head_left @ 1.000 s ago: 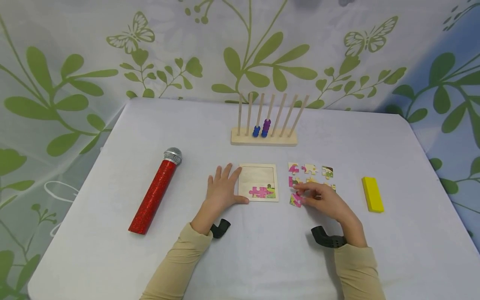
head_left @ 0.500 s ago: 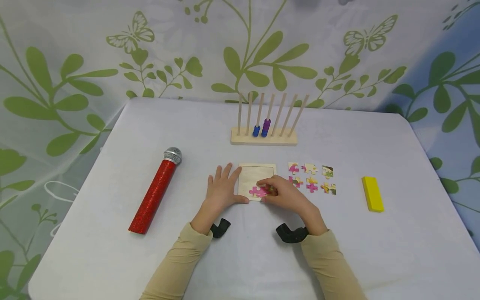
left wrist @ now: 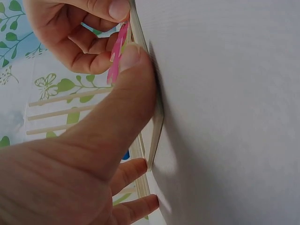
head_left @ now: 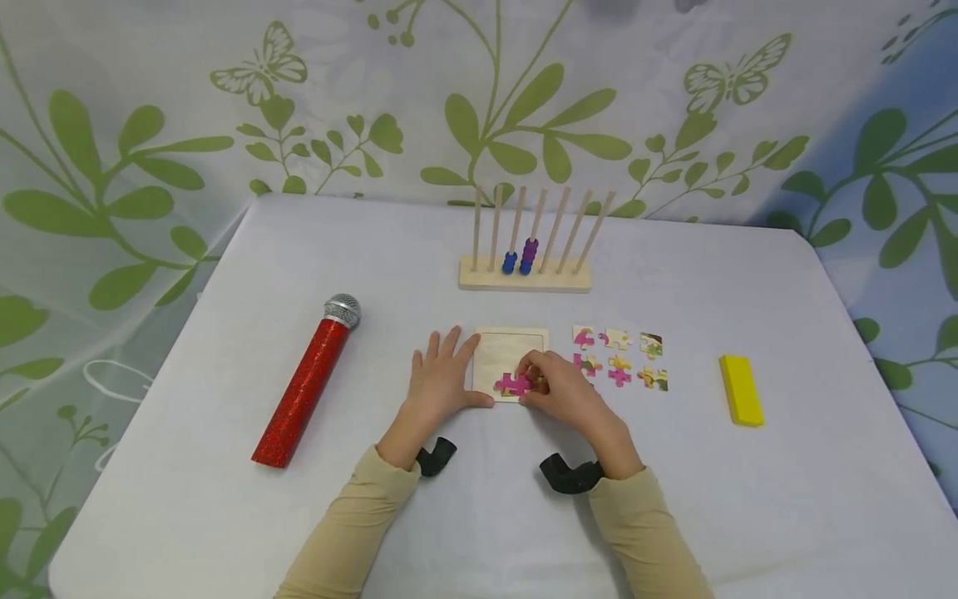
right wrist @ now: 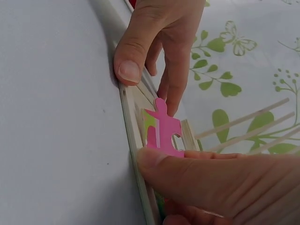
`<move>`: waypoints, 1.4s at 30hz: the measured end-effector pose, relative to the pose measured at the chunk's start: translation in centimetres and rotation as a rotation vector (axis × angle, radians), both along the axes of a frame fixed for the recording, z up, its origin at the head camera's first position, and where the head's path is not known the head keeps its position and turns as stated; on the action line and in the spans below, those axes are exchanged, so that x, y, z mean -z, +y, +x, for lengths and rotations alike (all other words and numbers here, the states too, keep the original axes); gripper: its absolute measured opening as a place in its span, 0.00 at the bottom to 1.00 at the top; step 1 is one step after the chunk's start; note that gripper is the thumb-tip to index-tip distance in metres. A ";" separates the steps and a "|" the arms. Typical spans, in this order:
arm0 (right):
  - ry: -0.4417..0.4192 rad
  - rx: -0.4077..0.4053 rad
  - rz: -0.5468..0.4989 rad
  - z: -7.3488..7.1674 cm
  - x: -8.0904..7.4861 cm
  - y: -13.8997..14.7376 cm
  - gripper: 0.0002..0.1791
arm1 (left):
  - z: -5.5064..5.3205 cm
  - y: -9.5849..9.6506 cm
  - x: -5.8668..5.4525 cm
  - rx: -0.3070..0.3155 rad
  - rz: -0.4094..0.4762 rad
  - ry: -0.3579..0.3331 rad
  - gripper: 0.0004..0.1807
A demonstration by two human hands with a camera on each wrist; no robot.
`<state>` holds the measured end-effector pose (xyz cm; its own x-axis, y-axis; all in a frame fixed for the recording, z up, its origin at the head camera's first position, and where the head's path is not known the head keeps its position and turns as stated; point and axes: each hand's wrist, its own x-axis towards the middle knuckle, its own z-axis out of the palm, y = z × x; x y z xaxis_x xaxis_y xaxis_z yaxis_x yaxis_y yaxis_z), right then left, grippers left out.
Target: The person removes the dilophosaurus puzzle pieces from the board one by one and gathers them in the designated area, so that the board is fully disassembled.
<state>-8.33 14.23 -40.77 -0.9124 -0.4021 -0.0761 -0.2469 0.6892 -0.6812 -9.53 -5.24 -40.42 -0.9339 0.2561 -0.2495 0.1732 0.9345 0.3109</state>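
Observation:
A small wooden puzzle tray (head_left: 497,349) lies on the white table in front of me. My left hand (head_left: 440,378) rests with fingers spread along its left side, the thumb at the near edge. At the tray's lower right, my right hand (head_left: 561,387) pinches a pink jigsaw piece (right wrist: 166,126) between thumb and fingers. This piece stands tilted over the tray in the right wrist view; what lies beneath the right fingers is mostly hidden. Several loose jigsaw pieces (head_left: 619,370) lie in two rows right of the tray.
A wooden bead stand (head_left: 524,281) with upright pegs and a few blue and purple beads stands behind the tray. To the left lies a red glittery microphone (head_left: 307,391). A yellow block (head_left: 742,391) is at the right.
My right hand has moved left from the loose pieces to the tray, and the nearest loose piece has left its spot. The left hand stays in place.

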 end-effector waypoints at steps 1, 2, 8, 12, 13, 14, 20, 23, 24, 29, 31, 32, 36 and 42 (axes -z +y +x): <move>-0.007 0.001 -0.007 0.0 -0.1 0.0 0.15 | 0.0 0.0 0.0 0.001 0.002 0.000 0.54; -0.018 0.002 -0.015 0.0 -0.1 0.0 0.14 | 0.0 0.0 -0.1 0.003 0.004 0.000 0.54; -0.070 -0.020 -0.046 -0.2 -0.3 0.4 0.12 | 0.0 -0.1 -0.1 -0.004 0.008 -0.006 0.54; -0.102 -0.018 -0.095 -0.5 -0.8 2.1 0.13 | 0.0 -0.2 -0.1 -0.013 0.006 -0.007 0.54; -0.107 -0.009 -0.099 -0.5 -1.0 2.9 0.14 | 0.0 -0.2 -0.1 -0.013 0.009 -0.008 0.54; -0.113 0.001 -0.105 -0.4 -1.2 3.9 0.14 | 0.0 -0.2 -0.1 -0.014 0.012 -0.011 0.55; -0.142 0.085 -0.050 0.6 -2.0 10.3 0.14 | 0.0 0.0 -0.1 -0.023 0.018 -0.019 0.55; -0.160 0.107 -0.044 1.4 -1.9 12.8 0.14 | 0.0 0.1 -0.2 -0.021 0.019 -0.011 0.55; -0.173 0.111 -0.050 1.6 -1.8 13.3 0.14 | 0.1 0.1 -0.2 -0.020 0.021 -0.014 0.55; -0.234 0.136 -0.071 2.6 -1.0 14.8 0.15 | 0.1 0.3 -0.2 -0.011 0.025 -0.022 0.55; -0.237 0.146 -0.075 2.8 -0.8 14.9 0.16 | 0.2 0.3 -0.1 -0.009 0.026 -0.019 0.54; -0.234 0.147 -0.074 2.8 -0.7 14.9 0.16 | 0.2 0.3 -0.1 -0.009 0.028 -0.019 0.54; -0.205 0.159 -0.052 2.7 -0.7 14.5 0.17 | 0.3 0.3 -0.1 -0.009 0.036 -0.013 0.54; -0.063 0.184 -0.012 1.8 -0.9 10.0 0.19 | 0.1 0.3 -0.1 -0.004 0.032 -0.017 0.54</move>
<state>-6.54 24.26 -39.91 -0.9643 -0.2299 -0.1313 -0.0740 0.7102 -0.7001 -9.42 -4.91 -40.33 -0.9305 0.2606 -0.2573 0.1638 0.9246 0.3439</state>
